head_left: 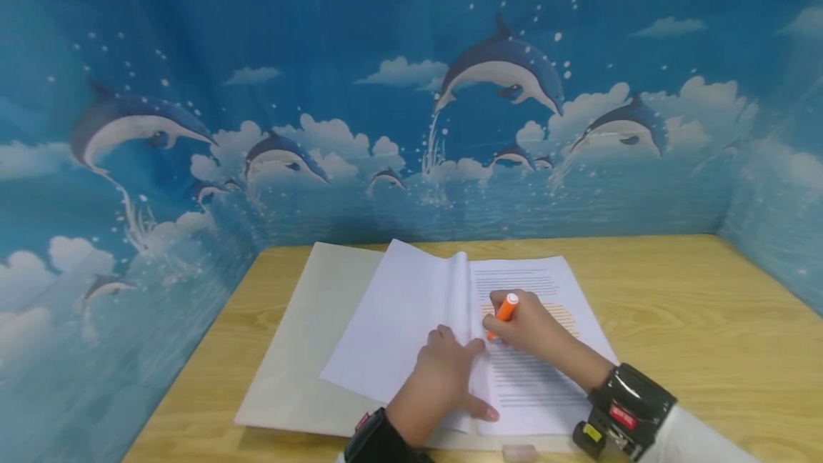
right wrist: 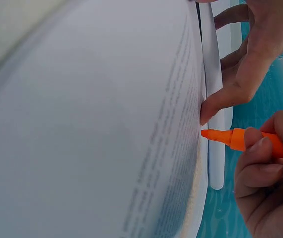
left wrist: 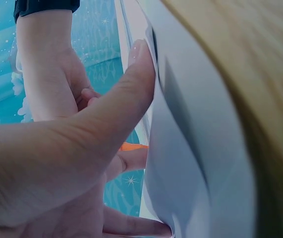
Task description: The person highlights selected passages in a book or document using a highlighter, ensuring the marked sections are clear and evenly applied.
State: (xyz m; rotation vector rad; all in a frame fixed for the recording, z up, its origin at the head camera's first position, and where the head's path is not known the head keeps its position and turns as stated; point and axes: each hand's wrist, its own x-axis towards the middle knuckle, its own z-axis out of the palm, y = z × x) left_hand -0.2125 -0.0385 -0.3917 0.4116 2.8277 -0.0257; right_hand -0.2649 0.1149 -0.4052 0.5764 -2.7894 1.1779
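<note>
My right hand [head_left: 530, 324] grips an orange highlighter [head_left: 506, 309], its tip at the inner left margin of a printed page [head_left: 534, 384]. In the right wrist view the highlighter [right wrist: 238, 139] points at the paper edge, close to a left fingertip. Orange marking [head_left: 561, 316] covers several lines in the upper half of the text. My left hand [head_left: 446, 370] presses on the inner fold with spread fingers and thumb. A blank white sheet [head_left: 392, 320] is turned over to the left, curling at the fold. In the left wrist view, the thumb [left wrist: 139, 74] rests against the paper.
Under the sheets lies a larger off-white board or cover [head_left: 289, 356] on the wooden table [head_left: 694, 313]. A small pinkish-grey block [head_left: 519, 453] sits at the near edge of the papers. A blue dolphin-print curtain [head_left: 360, 34] stands behind and along both sides.
</note>
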